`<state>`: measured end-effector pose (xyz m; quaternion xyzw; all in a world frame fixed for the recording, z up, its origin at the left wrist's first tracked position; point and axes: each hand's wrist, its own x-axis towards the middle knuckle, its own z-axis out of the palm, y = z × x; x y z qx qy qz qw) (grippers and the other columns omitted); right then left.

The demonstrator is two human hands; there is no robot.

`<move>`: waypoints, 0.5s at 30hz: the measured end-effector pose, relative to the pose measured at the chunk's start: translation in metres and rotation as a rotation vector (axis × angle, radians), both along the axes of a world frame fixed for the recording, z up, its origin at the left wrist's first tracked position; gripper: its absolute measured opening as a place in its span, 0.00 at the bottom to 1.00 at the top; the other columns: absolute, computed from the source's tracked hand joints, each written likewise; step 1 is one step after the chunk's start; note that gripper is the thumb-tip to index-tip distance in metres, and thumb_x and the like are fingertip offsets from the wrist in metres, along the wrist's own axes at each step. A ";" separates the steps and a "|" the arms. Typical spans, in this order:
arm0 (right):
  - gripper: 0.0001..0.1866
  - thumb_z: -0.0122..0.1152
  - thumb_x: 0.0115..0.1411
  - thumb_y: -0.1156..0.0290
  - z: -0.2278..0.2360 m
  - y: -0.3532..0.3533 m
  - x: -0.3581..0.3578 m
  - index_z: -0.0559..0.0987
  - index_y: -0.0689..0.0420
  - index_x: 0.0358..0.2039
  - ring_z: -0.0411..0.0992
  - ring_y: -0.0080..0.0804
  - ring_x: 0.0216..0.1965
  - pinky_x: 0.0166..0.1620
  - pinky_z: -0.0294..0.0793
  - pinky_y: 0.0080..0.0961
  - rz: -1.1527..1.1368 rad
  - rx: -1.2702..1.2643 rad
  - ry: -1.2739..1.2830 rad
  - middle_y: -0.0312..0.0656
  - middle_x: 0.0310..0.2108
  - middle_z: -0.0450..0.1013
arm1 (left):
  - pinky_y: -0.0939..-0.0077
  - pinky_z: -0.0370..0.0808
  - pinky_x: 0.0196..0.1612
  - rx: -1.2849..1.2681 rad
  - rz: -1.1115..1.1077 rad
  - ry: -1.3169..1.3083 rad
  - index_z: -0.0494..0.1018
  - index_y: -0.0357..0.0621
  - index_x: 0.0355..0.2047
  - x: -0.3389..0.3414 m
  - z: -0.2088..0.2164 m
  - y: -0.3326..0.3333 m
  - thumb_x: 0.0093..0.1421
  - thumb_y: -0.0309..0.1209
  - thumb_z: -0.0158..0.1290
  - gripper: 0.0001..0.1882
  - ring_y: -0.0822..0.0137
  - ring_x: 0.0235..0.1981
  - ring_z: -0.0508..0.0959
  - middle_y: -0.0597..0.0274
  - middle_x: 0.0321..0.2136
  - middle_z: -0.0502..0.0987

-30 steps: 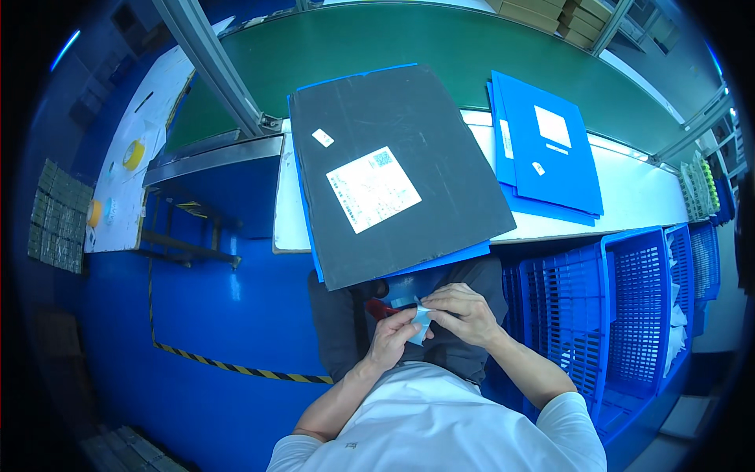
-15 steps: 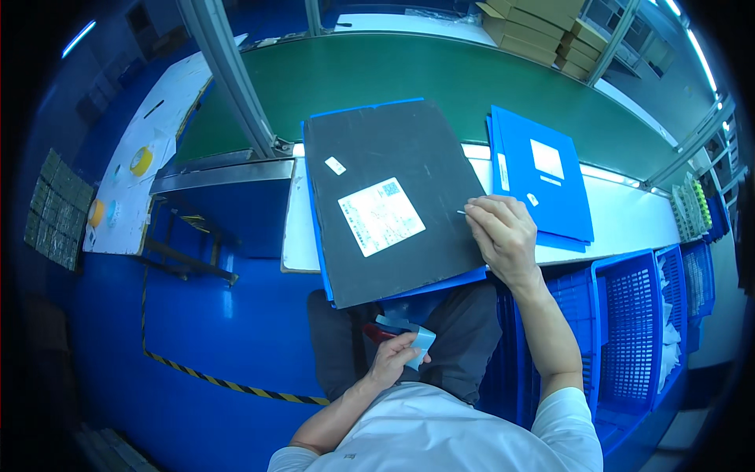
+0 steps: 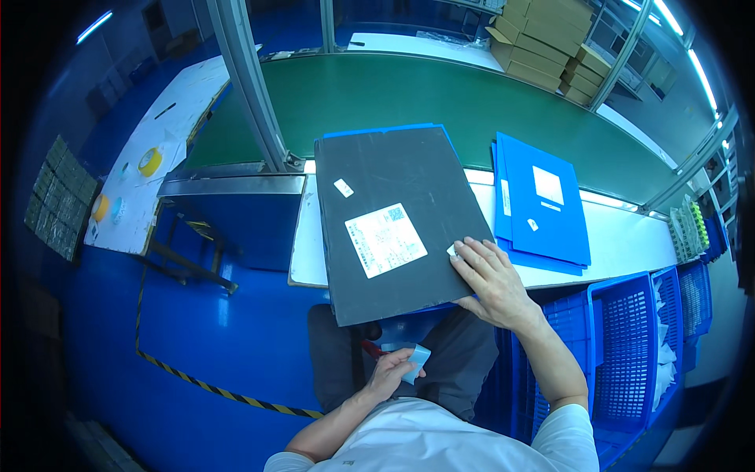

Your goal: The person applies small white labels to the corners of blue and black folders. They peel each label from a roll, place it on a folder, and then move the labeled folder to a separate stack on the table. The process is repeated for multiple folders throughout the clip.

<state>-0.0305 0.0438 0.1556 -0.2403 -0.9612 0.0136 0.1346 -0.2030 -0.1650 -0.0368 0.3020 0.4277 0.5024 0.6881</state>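
Left hand (image 3: 387, 376) clamped on blue strip (image 3: 419, 359) above lap (image 3: 450, 358). Right hand (image 3: 497, 287), well apart, palm down on black board (image 3: 409, 173), fingertips at white tag (image 3: 452, 252). Board overhangs counter (image 3: 629, 240).

Front and centre, the big board (image 3: 413, 173) lies across the workbench (image 3: 629, 220), overhanging its near edge! On it, 2 labels: the small (image 3: 344, 188) behind and left of the large (image 3: 385, 240). The right hand (image 3: 497, 285) sits at the near right corner; the left hand (image 3: 389, 373), over the lap, has a sheet (image 3: 417, 360). Right of the board, smaller panels (image 3: 562, 240); beyond, the belt (image 3: 440, 86), then cartons (image 3: 543, 31) behind. Baskets (image 3: 617, 338) at near right, side table (image 3: 200, 90) far left.
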 end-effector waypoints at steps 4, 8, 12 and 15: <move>0.26 0.63 0.46 0.79 0.013 0.006 0.014 0.82 0.64 0.50 0.76 0.49 0.59 0.64 0.70 0.49 0.021 0.235 0.250 0.52 0.55 0.79 | 0.72 0.79 0.45 -0.012 0.010 0.003 0.78 0.32 0.48 0.000 -0.002 -0.002 0.67 0.26 0.49 0.14 0.67 0.38 0.83 0.55 0.35 0.83; 0.23 0.58 0.50 0.87 0.025 0.025 0.047 0.83 0.66 0.48 0.80 0.50 0.54 0.59 0.75 0.42 -0.125 0.331 0.535 0.54 0.49 0.82 | 0.73 0.77 0.46 -0.022 -0.012 -0.009 0.78 0.33 0.51 0.002 -0.009 -0.005 0.67 0.27 0.50 0.15 0.69 0.38 0.82 0.56 0.36 0.84; 0.25 0.53 0.53 0.91 0.015 0.056 0.100 0.83 0.65 0.51 0.76 0.50 0.59 0.62 0.73 0.40 -0.400 0.474 0.490 0.52 0.52 0.81 | 0.73 0.77 0.47 -0.043 -0.035 -0.012 0.78 0.33 0.53 0.004 -0.009 -0.003 0.67 0.27 0.50 0.16 0.70 0.40 0.82 0.56 0.37 0.84; 0.25 0.53 0.54 0.90 -0.021 0.091 0.165 0.83 0.63 0.52 0.74 0.51 0.61 0.65 0.70 0.42 -0.572 0.300 0.357 0.50 0.56 0.79 | 0.73 0.77 0.47 -0.045 -0.036 -0.025 0.78 0.33 0.53 0.004 -0.004 0.000 0.67 0.26 0.50 0.17 0.70 0.39 0.83 0.56 0.36 0.84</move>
